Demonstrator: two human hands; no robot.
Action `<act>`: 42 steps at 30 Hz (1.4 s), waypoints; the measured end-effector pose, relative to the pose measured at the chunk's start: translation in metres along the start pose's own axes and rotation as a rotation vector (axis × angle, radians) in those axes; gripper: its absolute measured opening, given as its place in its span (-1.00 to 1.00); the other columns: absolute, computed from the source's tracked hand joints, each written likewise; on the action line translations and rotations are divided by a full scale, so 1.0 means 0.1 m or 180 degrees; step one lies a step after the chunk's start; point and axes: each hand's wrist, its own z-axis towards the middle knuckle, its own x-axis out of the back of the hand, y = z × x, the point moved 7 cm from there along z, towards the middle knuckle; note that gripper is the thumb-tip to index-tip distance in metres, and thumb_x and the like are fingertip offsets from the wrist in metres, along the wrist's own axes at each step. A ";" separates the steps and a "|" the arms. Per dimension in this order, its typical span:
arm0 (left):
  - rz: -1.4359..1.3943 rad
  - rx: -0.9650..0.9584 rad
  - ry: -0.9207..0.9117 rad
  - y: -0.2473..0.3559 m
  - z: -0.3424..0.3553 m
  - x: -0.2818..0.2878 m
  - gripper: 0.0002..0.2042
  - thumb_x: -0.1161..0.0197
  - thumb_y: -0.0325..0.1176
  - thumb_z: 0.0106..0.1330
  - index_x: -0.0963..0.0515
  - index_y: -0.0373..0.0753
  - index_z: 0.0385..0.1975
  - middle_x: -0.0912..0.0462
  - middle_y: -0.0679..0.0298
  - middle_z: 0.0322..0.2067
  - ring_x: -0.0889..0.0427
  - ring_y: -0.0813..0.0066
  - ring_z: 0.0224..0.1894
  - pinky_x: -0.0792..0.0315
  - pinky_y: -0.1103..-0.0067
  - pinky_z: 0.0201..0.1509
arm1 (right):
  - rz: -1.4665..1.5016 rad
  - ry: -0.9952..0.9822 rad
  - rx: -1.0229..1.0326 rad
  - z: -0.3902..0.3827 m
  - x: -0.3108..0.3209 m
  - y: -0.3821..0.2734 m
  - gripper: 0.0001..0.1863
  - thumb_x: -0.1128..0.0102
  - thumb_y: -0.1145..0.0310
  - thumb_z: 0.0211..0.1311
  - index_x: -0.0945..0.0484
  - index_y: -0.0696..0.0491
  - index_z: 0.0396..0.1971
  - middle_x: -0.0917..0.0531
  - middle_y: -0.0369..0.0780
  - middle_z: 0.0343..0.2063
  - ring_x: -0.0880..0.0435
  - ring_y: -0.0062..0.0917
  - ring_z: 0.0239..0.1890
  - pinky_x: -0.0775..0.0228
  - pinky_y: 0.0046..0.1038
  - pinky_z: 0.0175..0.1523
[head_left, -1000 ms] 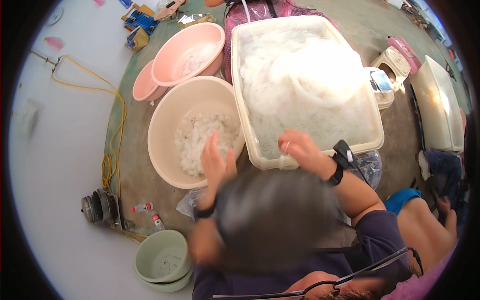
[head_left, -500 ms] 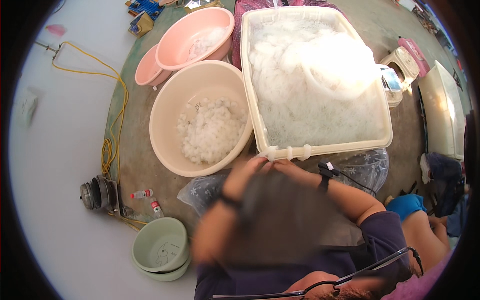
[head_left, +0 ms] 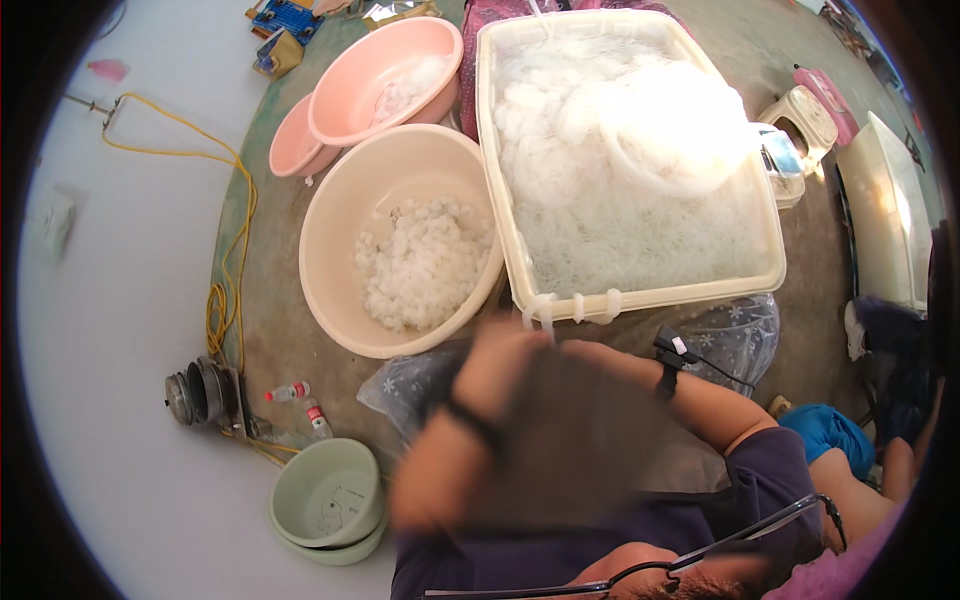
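Observation:
A large cream rectangular tub (head_left: 520,270) holds liquid and a mass of white fibre (head_left: 580,130). Over its near rim hang several short white strands (head_left: 541,308). The leftmost one runs down toward my hands. Just below that rim, my left hand (head_left: 505,350) looks closed around the strand's lower end, though motion smears it. Close beside it is my right hand (head_left: 600,355). A blurred dark shape (head_left: 570,440) covers its fingertips, so what it grips is hidden.
Left of the tub stands a round beige basin (head_left: 330,270) with white cocoon-like lumps. Behind it are pink basins (head_left: 335,115). Stacked green basins (head_left: 290,500), bottles (head_left: 318,418) and a yellow cable (head_left: 240,230) lie left. Another person's leg (head_left: 855,490) shows at right.
Both hands have drawn back slightly from the tub's rim toward me. The leftmost strand now shows longer below the rim.

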 end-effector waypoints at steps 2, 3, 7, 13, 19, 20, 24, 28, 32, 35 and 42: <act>0.0488 -0.0425 0.0157 0.05 -0.06 0.03 -0.81 -0.30 -0.41 0.48 -0.67 -0.37 -0.04 -0.76 0.12 -0.08 -0.72 0.44 -0.07 -0.58 0.46 0.11 | 0.0361 0.0023 -0.0120 0.00 0.01 0.12 -0.50 -0.22 0.47 0.26 -0.52 0.10 0.24 -0.59 -0.10 0.17 -0.59 -0.34 0.25 -0.45 -0.30 0.33; 0.0273 -0.0446 0.0221 0.04 -0.09 0.04 -0.82 -0.29 -0.41 0.49 -0.67 -0.36 -0.05 -0.76 0.11 -0.08 -0.72 0.43 -0.07 -0.59 0.45 0.11 | 0.0157 -0.0037 -0.0080 0.00 0.01 0.14 -0.51 -0.22 0.46 0.27 -0.53 0.11 0.23 -0.59 -0.09 0.17 -0.60 -0.33 0.24 -0.46 -0.31 0.32; -0.0269 -0.0913 0.0263 0.21 -0.18 0.10 -0.92 -0.24 -0.46 0.50 -0.61 -0.32 -0.16 -0.75 0.13 -0.17 -0.71 0.47 -0.16 -0.58 0.52 0.00 | -0.1115 0.0211 -0.0576 -0.07 0.15 0.10 -0.66 -0.23 0.36 0.30 -0.65 0.12 0.04 -0.58 -0.02 0.22 -0.65 -0.18 0.17 -0.50 -0.40 0.23; 0.1164 -0.0556 0.0549 1.19 -0.27 0.01 -0.88 -0.22 -0.41 0.50 -0.50 -0.19 -0.05 -0.54 0.42 -0.41 -0.43 0.72 -0.43 -0.32 0.71 -0.36 | -0.1673 0.0687 0.0865 0.05 0.28 -1.14 -0.78 -0.26 0.26 0.26 -0.70 0.12 -0.37 -0.67 0.07 0.07 -0.68 -0.10 0.12 -0.54 -0.26 0.07; 0.0321 -0.2096 0.0762 3.11 -1.58 -0.33 -0.40 -0.17 -0.54 0.37 -0.23 -0.31 0.43 -0.37 0.51 -0.56 -0.17 0.82 -0.63 -0.04 0.78 -0.59 | -0.2455 0.0446 0.1839 0.65 -0.21 -1.35 -0.77 -0.23 0.29 0.19 -0.61 0.11 -0.55 -0.57 -0.10 -0.44 -0.61 -0.16 -0.33 -0.44 -0.14 -0.23; 0.0266 -0.2502 0.0646 3.45 -1.82 -0.25 -0.33 -0.16 -0.54 0.35 -0.15 -0.34 0.49 -0.37 0.49 -0.52 -0.13 0.82 -0.63 -0.01 0.77 -0.60 | -0.2557 0.0354 0.1929 0.65 -0.25 -1.30 -0.76 -0.22 0.27 0.19 -0.59 0.12 -0.58 -0.52 -0.11 -0.48 -0.58 -0.15 -0.37 -0.42 -0.13 -0.26; -0.0065 -0.3573 0.1028 4.40 -2.87 0.68 -0.31 -0.10 -0.49 0.44 -0.03 -0.42 0.54 -0.14 0.49 -0.55 0.01 0.71 -0.61 -0.02 0.72 -0.52 | -0.2512 0.0049 0.1706 0.51 0.05 -1.10 -0.71 -0.22 0.22 0.15 -0.54 0.12 -0.63 -0.49 -0.10 -0.52 -0.55 -0.12 -0.42 -0.40 -0.11 -0.29; -0.0338 -0.4316 0.2128 4.69 -4.04 1.86 -0.40 -0.03 -0.52 0.51 -0.09 -0.46 0.52 -0.11 0.46 -0.51 -0.07 0.67 -0.53 -0.05 0.69 -0.44 | -0.2749 0.0064 0.1088 0.44 0.84 -1.07 -0.76 -0.19 0.31 0.13 -0.56 0.13 -0.64 -0.58 -0.09 -0.54 -0.52 -0.18 -0.49 -0.39 -0.19 -0.31; -0.0686 -0.4050 0.2732 4.37 -4.35 2.47 -0.45 0.01 -0.48 0.56 -0.12 -0.46 0.51 -0.12 0.45 -0.53 -0.14 0.65 -0.51 -0.04 0.66 -0.45 | -0.1595 0.0653 0.0882 0.28 1.40 -1.76 -0.78 -0.22 0.48 0.09 -0.46 0.15 -0.70 -0.48 -0.26 -0.62 -0.45 -0.51 -0.50 -0.36 -0.33 -0.35; -0.0860 -0.3732 0.2596 4.01 -4.03 2.32 -0.48 0.05 -0.49 0.58 -0.14 -0.42 0.51 -0.10 0.46 -0.51 -0.07 0.69 -0.54 -0.03 0.65 -0.47 | -0.1692 0.0908 0.2116 -0.02 1.39 -3.13 -0.76 -0.13 0.42 0.26 -0.47 0.15 -0.60 -0.46 -0.30 -0.58 -0.47 -0.61 -0.46 -0.37 -0.52 -0.29; -0.1032 -0.3018 0.1132 3.30 -2.48 0.74 -0.47 0.03 -0.45 0.57 -0.15 -0.29 0.51 -0.15 0.47 -0.53 -0.08 0.72 -0.57 -0.02 0.66 -0.54 | -0.2723 0.0947 0.3185 -0.67 0.69 -5.15 -0.67 -0.12 0.15 0.43 -0.48 0.02 -0.52 -0.50 -0.34 -0.57 -0.43 -0.66 -0.49 -0.32 -0.59 -0.30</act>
